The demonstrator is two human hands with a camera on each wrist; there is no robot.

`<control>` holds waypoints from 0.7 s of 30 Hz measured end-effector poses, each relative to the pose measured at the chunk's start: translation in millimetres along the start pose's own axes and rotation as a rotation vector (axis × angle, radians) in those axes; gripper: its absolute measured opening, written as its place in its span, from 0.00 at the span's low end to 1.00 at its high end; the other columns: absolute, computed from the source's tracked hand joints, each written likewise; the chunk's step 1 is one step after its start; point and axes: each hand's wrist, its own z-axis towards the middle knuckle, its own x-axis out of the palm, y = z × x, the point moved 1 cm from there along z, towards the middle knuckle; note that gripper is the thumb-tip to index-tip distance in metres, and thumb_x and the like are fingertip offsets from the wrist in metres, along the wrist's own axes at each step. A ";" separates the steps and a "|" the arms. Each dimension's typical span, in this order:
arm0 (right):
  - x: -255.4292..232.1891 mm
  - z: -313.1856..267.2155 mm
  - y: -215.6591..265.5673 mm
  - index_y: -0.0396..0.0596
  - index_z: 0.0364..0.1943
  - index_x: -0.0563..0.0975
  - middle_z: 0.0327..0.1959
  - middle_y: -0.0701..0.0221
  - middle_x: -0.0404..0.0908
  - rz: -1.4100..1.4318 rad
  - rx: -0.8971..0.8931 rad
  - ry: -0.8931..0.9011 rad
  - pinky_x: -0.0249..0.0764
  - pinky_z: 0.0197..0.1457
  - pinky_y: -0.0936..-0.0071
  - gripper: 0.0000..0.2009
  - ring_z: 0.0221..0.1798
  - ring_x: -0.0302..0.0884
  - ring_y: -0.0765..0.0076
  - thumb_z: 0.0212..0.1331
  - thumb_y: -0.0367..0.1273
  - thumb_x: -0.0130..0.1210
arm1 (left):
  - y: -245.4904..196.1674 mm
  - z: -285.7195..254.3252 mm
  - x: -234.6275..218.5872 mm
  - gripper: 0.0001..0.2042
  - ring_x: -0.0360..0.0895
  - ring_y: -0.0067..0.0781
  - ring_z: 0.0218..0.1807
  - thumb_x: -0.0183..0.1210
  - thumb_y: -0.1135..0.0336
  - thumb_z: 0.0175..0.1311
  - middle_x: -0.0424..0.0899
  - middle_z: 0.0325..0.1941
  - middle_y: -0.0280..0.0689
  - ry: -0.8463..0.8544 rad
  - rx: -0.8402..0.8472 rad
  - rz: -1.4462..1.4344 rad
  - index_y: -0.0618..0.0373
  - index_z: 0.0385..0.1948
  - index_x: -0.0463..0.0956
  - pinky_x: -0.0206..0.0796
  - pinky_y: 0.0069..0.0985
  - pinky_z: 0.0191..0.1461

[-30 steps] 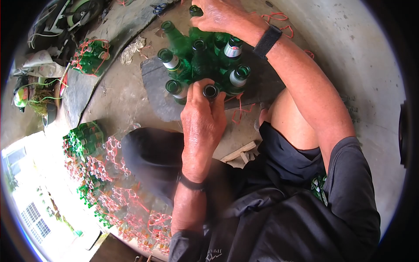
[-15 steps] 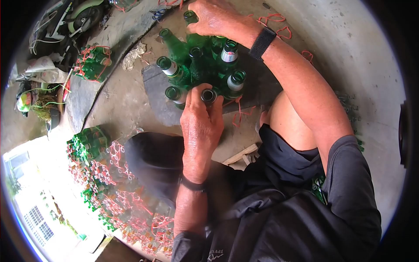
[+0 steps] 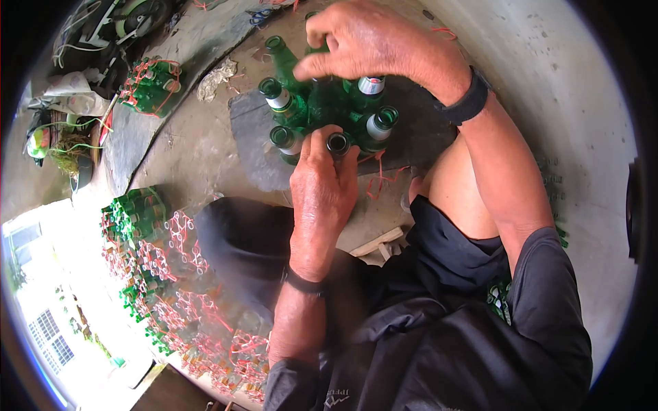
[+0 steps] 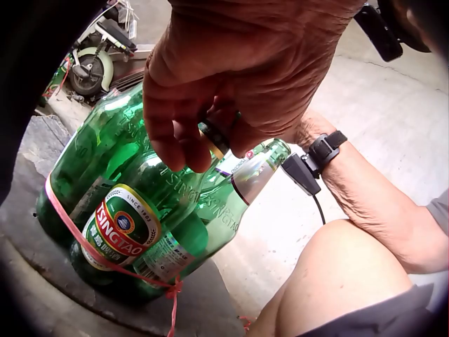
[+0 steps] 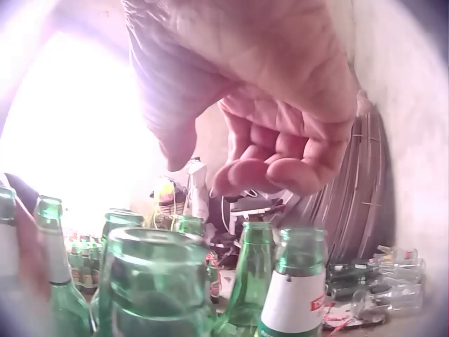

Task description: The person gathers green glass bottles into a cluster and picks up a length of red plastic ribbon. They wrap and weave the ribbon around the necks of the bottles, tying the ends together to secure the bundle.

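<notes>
Green glass beer bottles (image 3: 325, 108) stand upright in a tight cluster. A red Tsingtao label (image 4: 121, 228) faces the left wrist camera, and a pink string (image 4: 171, 286) runs round the cluster low down, knotted at one side. My left hand (image 3: 319, 181) grips the nearest bottle (image 3: 338, 143) by its neck, thumb and fingers on either side of the mouth. Over the far bottles hovers my right hand (image 3: 387, 48), fingers loosely bent and thumb apart. The right wrist view shows that palm with nothing in it, above the bottle mouths (image 5: 156, 246).
The bottles stand on a dark mat (image 3: 253, 154) on the floor. A bound bottle bundle (image 3: 151, 88) sits at the far left, and many more tied with red string (image 3: 185, 240) fill the lower left. A wooden piece (image 3: 377, 242) lies near my legs. A wall (image 3: 582, 171) rises at right.
My right hand has let go of the far bottle's neck and moved right and nearer, above the cluster. The left hand keeps its grip on the nearest bottle.
</notes>
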 end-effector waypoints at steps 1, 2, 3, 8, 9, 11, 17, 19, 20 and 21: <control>8.7 4.4 -7.9 0.35 0.35 0.80 0.24 0.56 0.81 0.000 -0.002 0.001 0.75 0.38 0.60 0.20 0.31 0.82 0.56 0.58 0.43 0.66 | 1.0 0.1 0.5 0.13 0.81 0.35 0.30 0.65 0.72 0.65 0.83 0.35 0.46 -0.005 0.017 -0.001 0.61 0.49 0.77 0.72 0.32 0.38; 25.7 12.3 -23.8 0.39 0.32 0.81 0.27 0.55 0.83 -0.061 0.021 0.052 0.76 0.38 0.55 0.20 0.34 0.83 0.50 0.52 0.45 0.68 | 1.4 -0.1 0.8 0.13 0.81 0.36 0.31 0.65 0.72 0.65 0.83 0.36 0.47 -0.010 0.034 -0.003 0.62 0.49 0.77 0.72 0.32 0.38; 35.3 17.2 -27.5 0.43 0.29 0.82 0.29 0.55 0.84 -0.123 0.042 0.102 0.76 0.39 0.49 0.20 0.37 0.84 0.44 0.46 0.47 0.69 | 1.1 -0.3 0.6 0.13 0.81 0.36 0.31 0.65 0.72 0.65 0.83 0.36 0.47 -0.013 0.032 -0.003 0.62 0.49 0.77 0.72 0.32 0.38; 50.3 13.1 -36.8 0.41 0.30 0.81 0.29 0.54 0.83 -0.134 -0.040 0.100 0.76 0.43 0.50 0.20 0.38 0.83 0.43 0.46 0.46 0.68 | 2.4 0.0 1.1 0.14 0.83 0.37 0.31 0.65 0.72 0.65 0.84 0.38 0.48 -0.005 0.031 -0.014 0.62 0.50 0.76 0.73 0.32 0.38; 51.6 11.6 -35.3 0.41 0.30 0.81 0.30 0.53 0.84 -0.155 -0.041 0.089 0.76 0.44 0.50 0.19 0.39 0.83 0.42 0.47 0.44 0.67 | 2.1 0.2 0.9 0.14 0.83 0.37 0.31 0.65 0.72 0.65 0.84 0.38 0.48 -0.005 0.031 -0.015 0.62 0.50 0.76 0.73 0.32 0.38; 52.9 10.5 -33.6 0.40 0.30 0.81 0.31 0.53 0.84 -0.175 -0.041 0.080 0.76 0.46 0.50 0.17 0.40 0.83 0.42 0.47 0.43 0.66 | 1.3 0.1 0.2 0.14 0.83 0.36 0.31 0.65 0.72 0.65 0.84 0.38 0.47 0.006 0.016 -0.018 0.62 0.50 0.76 0.73 0.31 0.38; 54.9 10.2 -28.9 0.39 0.29 0.80 0.34 0.52 0.84 -0.179 -0.063 0.133 0.77 0.47 0.48 0.14 0.43 0.82 0.41 0.47 0.38 0.61 | -2.0 -0.5 -0.1 0.14 0.82 0.33 0.31 0.65 0.72 0.65 0.84 0.37 0.46 0.017 -0.045 -0.032 0.62 0.50 0.76 0.73 0.31 0.37; 57.8 8.2 -27.4 0.38 0.29 0.80 0.35 0.52 0.84 -0.143 -0.087 0.096 0.76 0.47 0.48 0.13 0.43 0.82 0.41 0.46 0.36 0.60 | 1.1 -1.0 1.5 0.14 0.82 0.33 0.31 0.65 0.72 0.65 0.84 0.37 0.46 0.010 -0.030 -0.026 0.62 0.50 0.77 0.73 0.31 0.37; 57.5 8.2 -26.5 0.38 0.29 0.80 0.35 0.52 0.84 -0.143 -0.085 0.095 0.76 0.47 0.48 0.13 0.43 0.82 0.41 0.46 0.36 0.60 | 2.3 -0.7 1.8 0.14 0.82 0.32 0.31 0.65 0.71 0.64 0.85 0.37 0.46 -0.001 -0.016 -0.021 0.62 0.50 0.77 0.73 0.31 0.37; 55.9 8.6 -23.1 0.38 0.29 0.79 0.35 0.52 0.84 -0.155 -0.069 0.145 0.76 0.47 0.49 0.13 0.44 0.82 0.41 0.47 0.36 0.60 | 2.4 -0.7 1.8 0.14 0.82 0.32 0.31 0.65 0.71 0.64 0.85 0.37 0.46 0.001 -0.017 -0.021 0.62 0.50 0.77 0.73 0.31 0.37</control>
